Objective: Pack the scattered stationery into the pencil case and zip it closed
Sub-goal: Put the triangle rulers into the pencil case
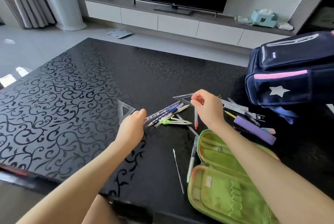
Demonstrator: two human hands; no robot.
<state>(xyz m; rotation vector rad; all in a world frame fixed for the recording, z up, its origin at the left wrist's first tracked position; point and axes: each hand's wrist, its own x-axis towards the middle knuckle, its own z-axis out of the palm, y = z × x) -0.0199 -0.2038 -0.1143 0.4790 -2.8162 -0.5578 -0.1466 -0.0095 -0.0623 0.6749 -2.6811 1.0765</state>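
Now I see the right hand (207, 108) pinching a clear set square (181, 97) by one corner, wrist bent. The left hand (134, 124), fingers curled, pinches the ruler (160, 112) by its end. The pencil case (226, 187) lies open at the table's (72, 79) near right corner.

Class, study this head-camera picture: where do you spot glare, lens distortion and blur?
Head view: a pale sheen washes the left half of the glossy table; the wide lens bows the TV cabinet and tilts the backpack; the table's near left corner is smeared with blur; the clear set square lying on it nearly vanishes against the dark top.
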